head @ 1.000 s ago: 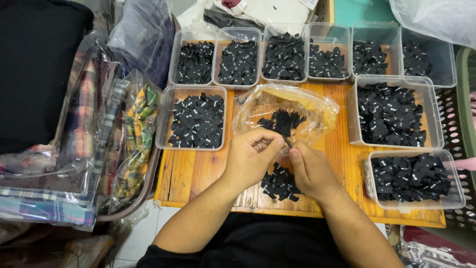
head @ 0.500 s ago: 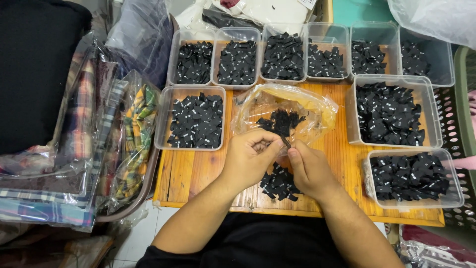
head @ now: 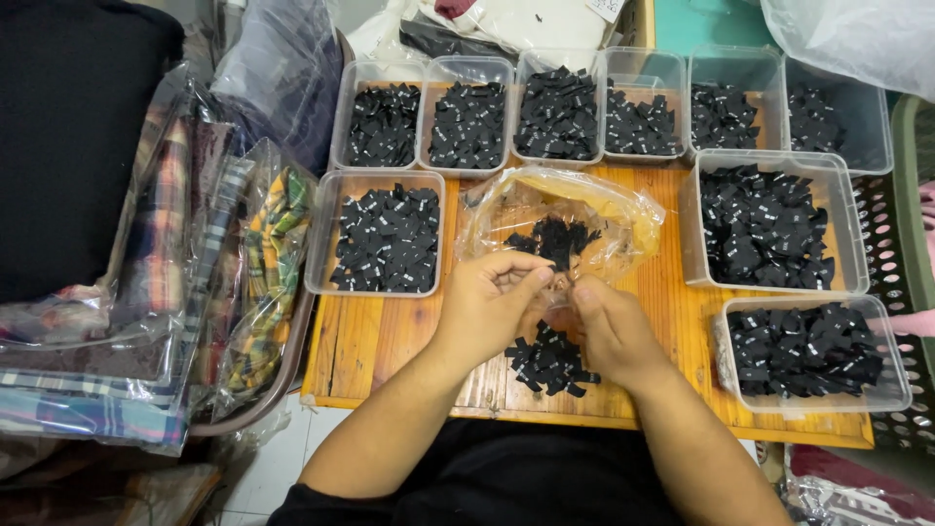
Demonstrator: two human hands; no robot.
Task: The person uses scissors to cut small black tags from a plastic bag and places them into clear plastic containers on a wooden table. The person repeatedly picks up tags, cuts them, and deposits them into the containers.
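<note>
— Head view first. What lies furthest left of the table [head: 390, 341]?

— Bagged plaid cloth [head: 166, 292], stacked off the table's left edge, with dark fabric above it.

— And on the table itself?

— At its left end sits a tub [head: 385, 234] of black tags. Along the table's far edge runs a row of tubs [head: 604, 102], each with more black tags.

— Where are the hands?

— Both over the table's near middle. The left hand [head: 487, 302] has thumb and fingers pinched together at the mouth of a clear bag [head: 594, 209]; whether a tag is between them, I cannot tell. The right hand [head: 609, 326] is just beside it, fingertips drawn together and almost meeting the left's, at the same spot. What it grips is hidden too.

— The bag?

— It lies crumpled on the table's centre, just beyond the hands, with a dark bunch of tags inside.

— Anything under the hands?

— A loose pile [head: 550, 360] of black tags on the bare wood, near the table's front edge, between the two wrists.

— And to the right?

— A large tub [head: 769, 224] of tags at the table's right end, and a smaller tub [head: 808, 351] nearer the front corner. Off the right edge shows a green basket [head: 901, 244].
</note>
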